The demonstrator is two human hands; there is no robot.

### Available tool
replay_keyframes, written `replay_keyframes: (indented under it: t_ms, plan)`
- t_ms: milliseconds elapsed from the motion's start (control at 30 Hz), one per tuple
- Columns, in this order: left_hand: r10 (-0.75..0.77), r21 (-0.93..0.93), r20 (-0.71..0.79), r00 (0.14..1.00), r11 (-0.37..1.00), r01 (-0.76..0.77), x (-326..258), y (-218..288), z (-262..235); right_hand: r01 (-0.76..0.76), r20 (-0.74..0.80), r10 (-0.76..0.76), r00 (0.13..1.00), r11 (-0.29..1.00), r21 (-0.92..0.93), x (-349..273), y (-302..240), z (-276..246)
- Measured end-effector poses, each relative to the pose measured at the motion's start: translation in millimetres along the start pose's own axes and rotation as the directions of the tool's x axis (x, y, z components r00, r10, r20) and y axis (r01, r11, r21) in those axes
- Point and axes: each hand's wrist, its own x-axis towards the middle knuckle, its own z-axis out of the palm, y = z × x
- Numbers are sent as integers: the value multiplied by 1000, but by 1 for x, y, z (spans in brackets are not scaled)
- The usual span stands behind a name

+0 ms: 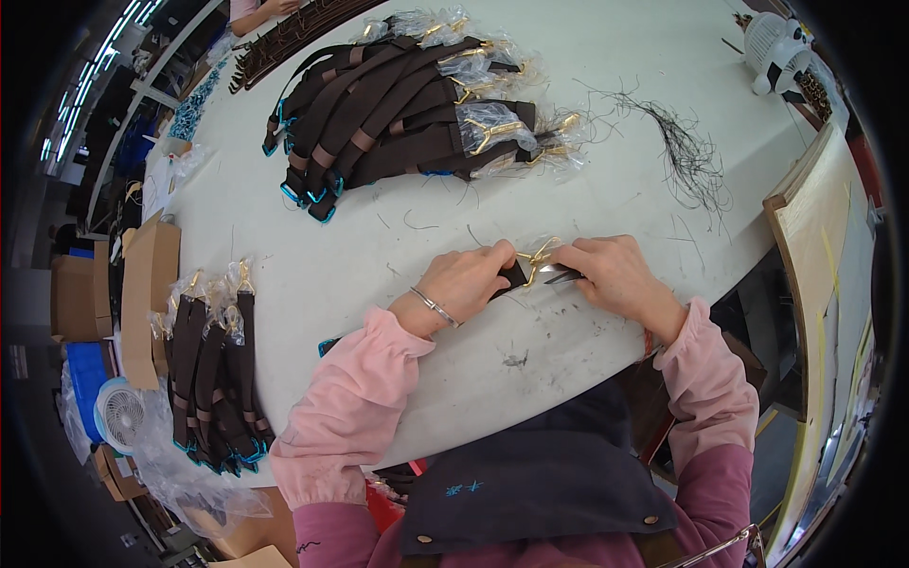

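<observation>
My left hand [462,282] pinches a dark brown strap [512,276] close to its gold metal hook [536,259], with a bit of clear plastic around the hook. A blue-tipped end [328,346] pokes out beside my left sleeve; my forearm hides what lies between. In my closed right hand [614,276] is a small pair of thread snips [561,274], its blades touching or very near the hook end. Both hands are just above the white table [530,355], where short dark thread scraps lie.
A large pile of similar straps [369,118] lies at the far side, gold hooks in plastic. More straps [213,379] hang over the left edge beside a cardboard box [151,293]. Loose black threads [684,151] lie at the far right, near a white fan [776,52]. A board [805,218] borders the right.
</observation>
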Motion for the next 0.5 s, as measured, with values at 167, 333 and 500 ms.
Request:
replay_keyframes:
  t_ms: [167,333,500]
  plan:
    - [132,52,-65,989,990,-128,0,-2,5,-114,-2,114,993,993,27,-10,-38,-2]
    - [229,-135,-179,957,958,-254,5,-8,9,-132,-20,131,991,990,-49,-14,-42,18]
    - [169,-300,-81,982,936,-186,9,-11,6,-131,19,134,991,986,-102,-11,-44,21]
